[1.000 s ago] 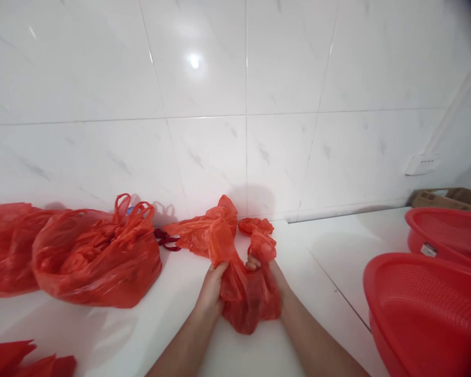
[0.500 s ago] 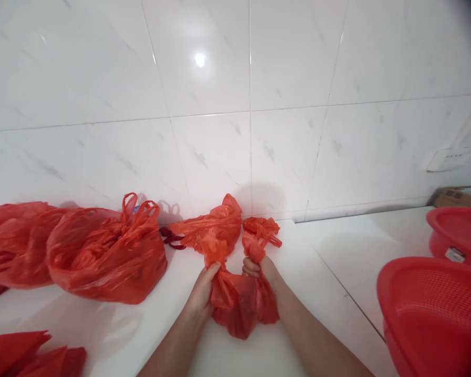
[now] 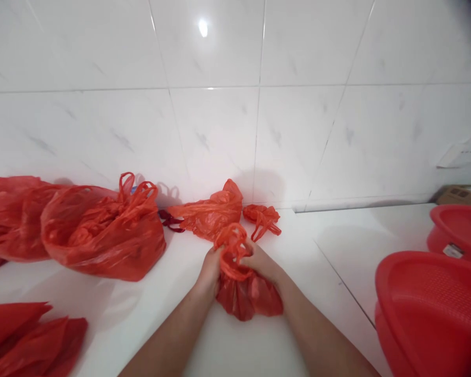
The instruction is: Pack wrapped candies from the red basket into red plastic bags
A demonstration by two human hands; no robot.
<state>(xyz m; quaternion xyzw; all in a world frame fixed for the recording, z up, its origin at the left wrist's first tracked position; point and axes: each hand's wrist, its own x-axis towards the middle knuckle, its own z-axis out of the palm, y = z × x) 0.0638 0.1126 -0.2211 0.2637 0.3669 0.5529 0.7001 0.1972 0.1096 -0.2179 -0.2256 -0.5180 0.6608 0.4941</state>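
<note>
Between my two hands is a thin red plastic bag (image 3: 249,301), its upper part bunched and its handles looped over on top. My left hand (image 3: 211,269) is closed on the bag's left side, the thumb near the rim. On the right, my right hand (image 3: 262,260) pinches the bag by the twisted handle loops. The lower part of the bag spreads over the white table. Just behind lie a crumpled red bag (image 3: 215,212) and a small knotted red bag (image 3: 262,217), both apart from my hands.
Full red bags (image 3: 105,235) stand along the tiled wall on the left. Flat red bags (image 3: 35,340) lie at the front left. Red plastic baskets (image 3: 400,293) sit on the right, with a cardboard box (image 3: 461,195) behind them. A seam crosses the white tabletop (image 3: 329,293).
My hands have come closer together, bringing the two gathered bag handles from apart into one bunch. The view has tilted down slightly.
</note>
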